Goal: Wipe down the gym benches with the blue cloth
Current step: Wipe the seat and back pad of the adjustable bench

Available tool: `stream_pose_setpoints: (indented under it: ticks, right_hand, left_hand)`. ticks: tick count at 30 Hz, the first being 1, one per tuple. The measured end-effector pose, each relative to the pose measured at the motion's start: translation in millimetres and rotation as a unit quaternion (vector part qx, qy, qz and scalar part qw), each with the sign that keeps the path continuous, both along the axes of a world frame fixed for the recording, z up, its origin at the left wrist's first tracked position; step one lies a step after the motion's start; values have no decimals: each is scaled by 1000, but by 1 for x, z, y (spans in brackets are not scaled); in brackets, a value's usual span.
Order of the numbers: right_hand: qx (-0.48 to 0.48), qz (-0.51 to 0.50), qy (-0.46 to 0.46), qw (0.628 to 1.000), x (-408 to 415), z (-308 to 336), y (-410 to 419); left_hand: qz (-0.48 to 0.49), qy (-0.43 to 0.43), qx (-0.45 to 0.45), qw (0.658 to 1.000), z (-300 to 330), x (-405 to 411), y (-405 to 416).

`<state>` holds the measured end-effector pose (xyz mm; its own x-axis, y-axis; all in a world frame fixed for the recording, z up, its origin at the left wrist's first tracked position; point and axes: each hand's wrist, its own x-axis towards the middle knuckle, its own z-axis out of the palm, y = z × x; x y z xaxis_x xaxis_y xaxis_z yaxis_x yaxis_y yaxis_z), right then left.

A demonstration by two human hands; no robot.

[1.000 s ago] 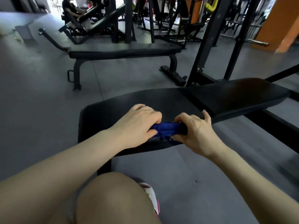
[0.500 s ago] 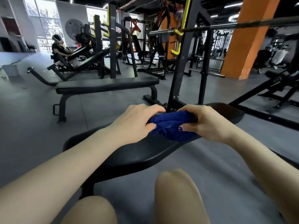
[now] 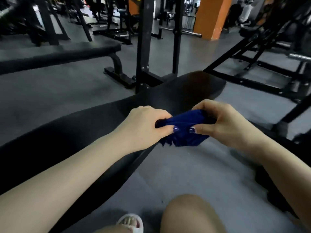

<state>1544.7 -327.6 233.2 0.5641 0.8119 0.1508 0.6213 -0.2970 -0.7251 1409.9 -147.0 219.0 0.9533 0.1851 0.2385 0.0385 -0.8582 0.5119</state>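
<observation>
cloth [image 3: 182,127] between both hands, above near bench [image 3: 94,125]; second bench [image 3: 64,49] behind.

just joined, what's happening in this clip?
A person in a gym holds a bunched blue cloth in both hands, the left hand gripping one end and the right hand the other, thumbs on top. The cloth sits at the near edge of a black padded bench, just off the pad rather than spread flat on it. A second bench stands behind on the grey floor. No wiping stroke is visible at this moment.
</observation>
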Motion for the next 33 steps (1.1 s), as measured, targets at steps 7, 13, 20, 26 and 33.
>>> stream_pose_setpoints:
  ticks: [7,13,20,26,33]
  right_hand:
    - [-5,-122,22,992,27,-7,-42]
    - [-8,-269,-3,963,-13,6,-113]
    - [-7,-407,-43,912,-134,21,-205]
    - [-15,-508,-91,856,-278,25,-271]
    - [45,-601,-82,794,-444,35,-314]
  left_hand:
    - [-114,4,-82,990,-10,70,-16]
    - [-223,17,-83,971,1,96,-74]
    - [-380,38,-68,922,10,39,-177]
    - [-470,20,-101,876,13,-60,-262]
    - [-576,10,-32,817,26,-196,-334]
